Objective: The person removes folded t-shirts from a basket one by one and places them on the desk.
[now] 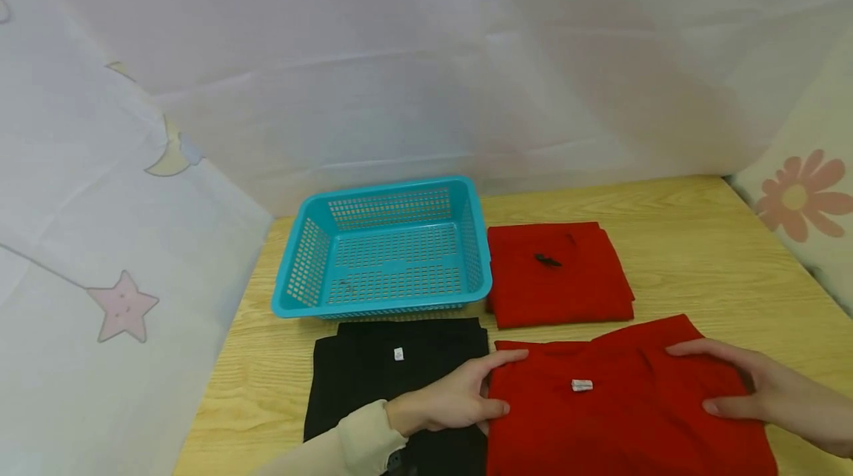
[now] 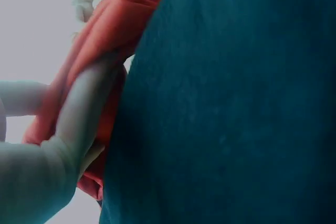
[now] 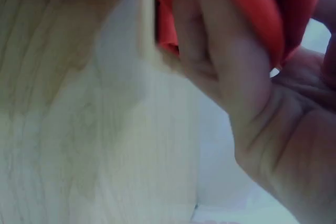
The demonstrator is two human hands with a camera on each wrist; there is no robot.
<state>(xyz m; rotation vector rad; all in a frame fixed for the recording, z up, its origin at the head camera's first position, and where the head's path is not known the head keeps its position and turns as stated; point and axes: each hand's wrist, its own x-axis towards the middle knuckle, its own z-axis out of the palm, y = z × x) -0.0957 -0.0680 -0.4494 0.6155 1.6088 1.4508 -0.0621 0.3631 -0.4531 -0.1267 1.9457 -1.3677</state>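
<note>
A folded red garment (image 1: 600, 424) with a small white label lies at the front right of the table in the head view. My left hand (image 1: 460, 396) grips its left edge, thumb and forefinger on top. At the opposite edge my right hand (image 1: 766, 394) holds the cloth the same way. The left wrist view has red cloth (image 2: 118, 19) between the fingers of the left hand (image 2: 84, 108). Fingers of the right hand (image 3: 236, 66) reach under the red cloth (image 3: 257, 14) in the right wrist view.
A folded black garment (image 1: 426, 346) with a white label lies left of the red one, partly under my left forearm. Behind stand an openwork blue basket (image 1: 383, 309) and another folded red garment (image 1: 560, 291) with a dark mark. The wooden table (image 1: 693, 239) meets hanging cloth at the back.
</note>
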